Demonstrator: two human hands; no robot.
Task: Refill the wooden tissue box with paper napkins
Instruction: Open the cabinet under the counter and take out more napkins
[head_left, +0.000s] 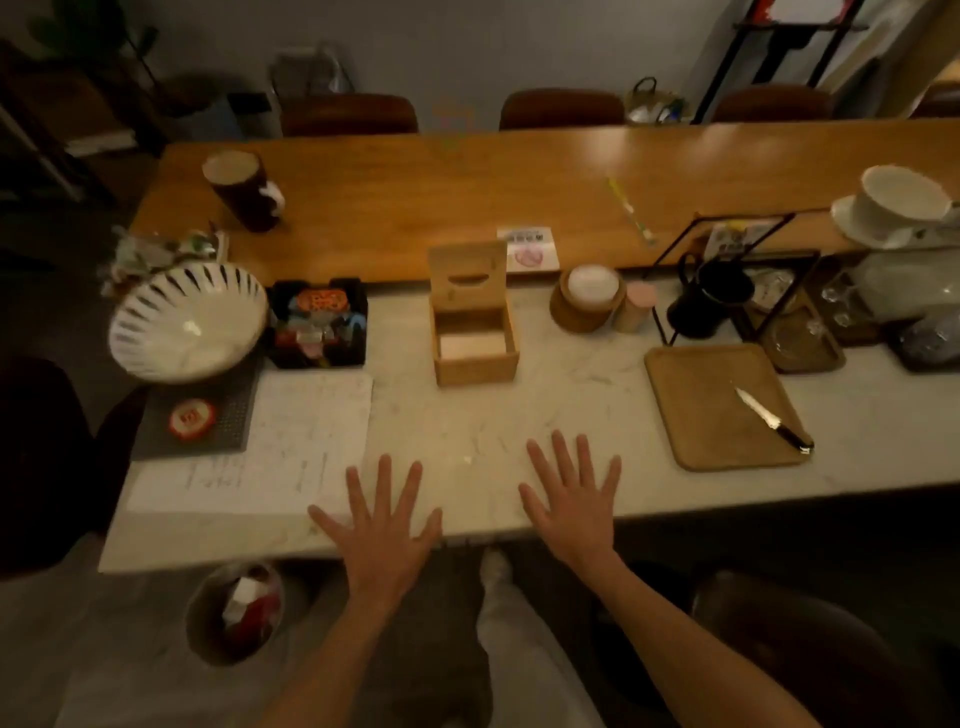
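The wooden tissue box stands on the white marble counter, its slotted lid hinged up and leaning back. Inside, a low pale layer lies at the bottom; I cannot tell whether it is napkins. My left hand and my right hand rest flat near the counter's front edge, fingers spread, holding nothing. Both hands are well in front of the box.
A striped white bowl and a black tray of small packets sit left of the box, over papers. To the right are a round wooden container, a wooden board with a knife, a black wire rack. A bin stands below.
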